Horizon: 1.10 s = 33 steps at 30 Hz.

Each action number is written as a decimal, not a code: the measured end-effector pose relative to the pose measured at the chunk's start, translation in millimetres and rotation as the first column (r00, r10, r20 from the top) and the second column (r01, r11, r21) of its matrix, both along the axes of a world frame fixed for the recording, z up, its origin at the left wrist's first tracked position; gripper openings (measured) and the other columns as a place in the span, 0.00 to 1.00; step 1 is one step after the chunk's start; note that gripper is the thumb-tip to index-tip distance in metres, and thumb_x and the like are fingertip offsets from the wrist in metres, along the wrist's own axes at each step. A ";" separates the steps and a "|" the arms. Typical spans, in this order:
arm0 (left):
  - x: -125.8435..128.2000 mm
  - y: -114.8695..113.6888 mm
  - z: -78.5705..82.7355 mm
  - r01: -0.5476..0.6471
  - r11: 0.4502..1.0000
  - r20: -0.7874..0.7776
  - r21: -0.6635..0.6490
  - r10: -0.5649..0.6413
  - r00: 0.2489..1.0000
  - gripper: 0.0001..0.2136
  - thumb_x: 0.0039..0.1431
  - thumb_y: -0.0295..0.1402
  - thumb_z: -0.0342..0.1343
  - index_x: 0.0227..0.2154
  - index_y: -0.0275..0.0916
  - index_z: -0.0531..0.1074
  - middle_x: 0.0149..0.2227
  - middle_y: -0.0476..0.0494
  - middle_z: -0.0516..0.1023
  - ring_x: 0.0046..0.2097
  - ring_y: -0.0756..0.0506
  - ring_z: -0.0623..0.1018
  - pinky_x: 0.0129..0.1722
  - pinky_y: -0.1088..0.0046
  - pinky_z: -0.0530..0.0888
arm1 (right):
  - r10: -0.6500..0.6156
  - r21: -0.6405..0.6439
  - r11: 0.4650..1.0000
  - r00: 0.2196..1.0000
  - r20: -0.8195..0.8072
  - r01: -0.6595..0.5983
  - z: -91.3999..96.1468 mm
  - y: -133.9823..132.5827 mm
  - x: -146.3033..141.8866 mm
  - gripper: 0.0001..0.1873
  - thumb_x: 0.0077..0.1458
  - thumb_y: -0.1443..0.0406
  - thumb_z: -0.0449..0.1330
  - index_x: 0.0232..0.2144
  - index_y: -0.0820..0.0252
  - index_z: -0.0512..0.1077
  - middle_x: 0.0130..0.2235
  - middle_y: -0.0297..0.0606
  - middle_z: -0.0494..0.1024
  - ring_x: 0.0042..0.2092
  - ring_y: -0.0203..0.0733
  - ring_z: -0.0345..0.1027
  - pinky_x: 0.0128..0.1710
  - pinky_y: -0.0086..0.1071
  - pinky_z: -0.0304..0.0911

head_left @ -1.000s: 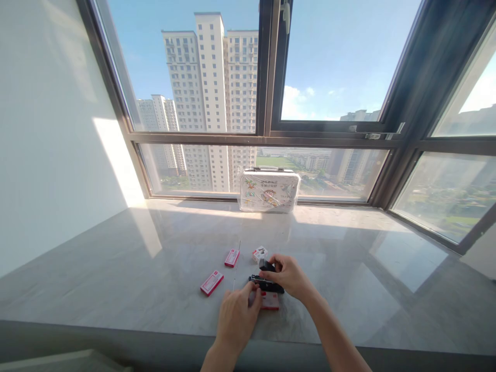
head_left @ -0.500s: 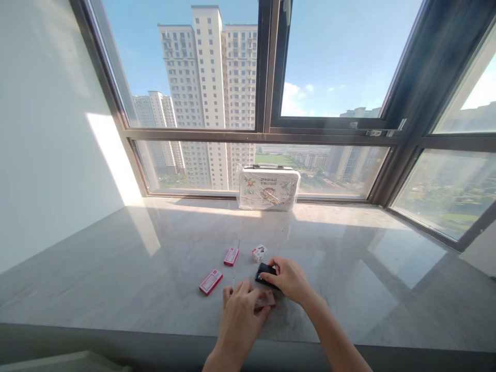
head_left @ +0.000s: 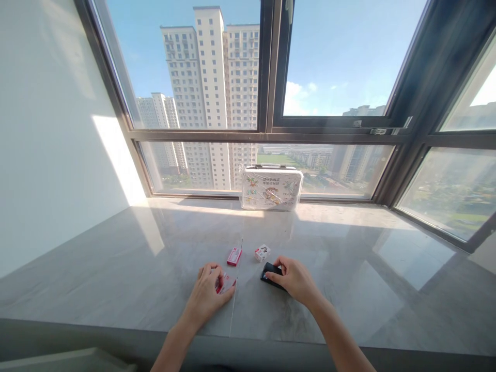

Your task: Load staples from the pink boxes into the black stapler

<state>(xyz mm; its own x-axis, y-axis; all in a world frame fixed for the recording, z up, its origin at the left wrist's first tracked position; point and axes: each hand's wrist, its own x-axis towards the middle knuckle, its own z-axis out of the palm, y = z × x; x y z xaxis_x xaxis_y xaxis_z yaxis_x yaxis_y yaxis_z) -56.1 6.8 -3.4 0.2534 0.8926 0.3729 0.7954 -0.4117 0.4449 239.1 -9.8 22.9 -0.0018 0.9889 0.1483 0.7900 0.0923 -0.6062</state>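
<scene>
Bright daylight pours through the window (head_left: 248, 136) behind the plastic-wrapped case (head_left: 271, 192), glaring on the marble windowsill (head_left: 186, 209) beside it. Left of the case, sunlight streaks the white wall (head_left: 46, 134); wide-angle distortion slants the outer frames (head_left: 424, 93).

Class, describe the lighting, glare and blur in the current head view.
Head view: sunlight brightens part of the wall at left; same view: pale reflections mark the ledge; same view: the plastic-wrapped white case glints; same view: the box in the left hand has print too soft to read.
</scene>
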 end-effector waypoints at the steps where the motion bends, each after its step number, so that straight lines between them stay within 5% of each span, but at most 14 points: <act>1: 0.5 3.3 -3.0 0.018 1.000 0.015 -0.001 -0.018 1.000 0.10 0.52 0.40 0.61 0.29 0.42 0.67 0.44 0.44 0.70 0.47 0.40 0.70 0.48 0.63 0.69 | 0.000 0.002 1.000 1.000 -0.001 0.000 0.1 -0.2 -0.1 0.21 0.51 0.46 0.64 0.36 0.56 0.76 0.24 0.28 0.71 0.27 0.36 0.63 0.26 0.29 0.45; 6: 13.0 11.4 -13.3 0.019 0.998 0.022 0.066 -0.021 1.000 0.21 0.53 0.39 0.60 0.49 0.41 0.67 0.51 0.41 0.68 0.53 0.38 0.70 0.55 0.57 0.68 | -0.007 0.019 1.000 1.000 -0.010 0.007 0.1 -1.2 -1.3 0.20 0.51 0.47 0.64 0.36 0.56 0.76 0.23 0.28 0.70 0.26 0.36 0.62 0.26 0.29 0.45; 11: 28.6 25.0 -18.6 0.145 0.986 -0.044 0.078 -0.142 0.989 0.34 0.60 0.38 0.55 0.68 0.43 0.51 0.68 0.37 0.57 0.68 0.36 0.58 0.64 0.53 0.59 | -0.005 0.005 1.000 1.000 -0.019 0.005 6.4 -6.0 -2.0 0.14 0.51 0.54 0.63 0.37 0.57 0.77 0.23 0.28 0.69 0.26 0.36 0.61 0.26 0.29 0.44; 15: 45.1 33.3 -22.1 0.224 0.972 -0.086 0.072 -0.218 0.972 0.34 0.65 0.37 0.50 0.70 0.42 0.45 0.70 0.37 0.55 0.70 0.38 0.54 0.67 0.53 0.55 | 0.005 -0.010 1.000 1.000 -0.017 -0.005 12.6 -18.0 5.9 0.12 0.53 0.56 0.61 0.34 0.57 0.78 0.20 0.28 0.66 0.24 0.34 0.57 0.25 0.29 0.42; 19: 69.4 37.8 -19.8 0.257 0.960 -0.079 0.115 -0.249 0.965 0.36 0.66 0.37 0.51 0.71 0.41 0.41 0.69 0.35 0.56 0.69 0.37 0.57 0.67 0.52 0.56 | -0.023 -0.080 0.997 0.995 -0.102 0.015 5.1 -34.4 19.0 0.21 0.57 0.49 0.58 0.28 0.59 0.77 0.17 0.28 0.62 0.22 0.34 0.53 0.24 0.30 0.42; 25: 94.6 32.5 -16.1 0.288 0.949 -0.059 0.126 -0.282 0.958 0.23 0.70 0.38 0.46 0.66 0.45 0.57 0.65 0.40 0.62 0.69 0.38 0.58 0.64 0.51 0.62 | -0.092 -0.131 0.991 0.893 -0.440 0.038 -19.8 -55.3 27.8 0.30 0.58 0.42 0.53 0.39 0.61 0.78 0.20 0.30 0.63 0.24 0.37 0.56 0.25 0.29 0.51; 30: 84.3 -3.3 -25.6 0.187 0.971 -0.041 0.148 -0.183 0.982 0.20 0.71 0.37 0.44 0.63 0.43 0.60 0.66 0.37 0.61 0.70 0.37 0.56 0.65 0.49 0.63 | -0.025 -0.136 0.988 0.805 -0.593 -0.070 -30.7 -59.0 0.9 0.34 0.60 0.42 0.53 0.54 0.61 0.71 0.23 0.28 0.61 0.23 0.34 0.51 0.22 0.28 0.51; 33: 66.9 -20.8 -32.1 0.148 0.975 -0.046 0.168 -0.142 0.989 0.19 0.71 0.35 0.44 0.62 0.42 0.60 0.66 0.35 0.61 0.70 0.35 0.56 0.64 0.47 0.63 | 0.049 -0.095 0.986 0.774 -0.631 -0.140 -35.2 -49.6 -34.1 0.33 0.60 0.43 0.53 0.54 0.61 0.71 0.24 0.29 0.63 0.23 0.34 0.52 0.23 0.28 0.54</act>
<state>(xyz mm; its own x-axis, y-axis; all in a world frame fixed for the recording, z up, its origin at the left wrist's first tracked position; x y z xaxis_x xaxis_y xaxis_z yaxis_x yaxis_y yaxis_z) 10.8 -14.0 -35.5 0.3900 0.7698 0.5052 0.7349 -0.5908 0.3329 205.0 -59.4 -12.3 -0.0480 0.9986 0.0217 0.2244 0.0320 -0.9740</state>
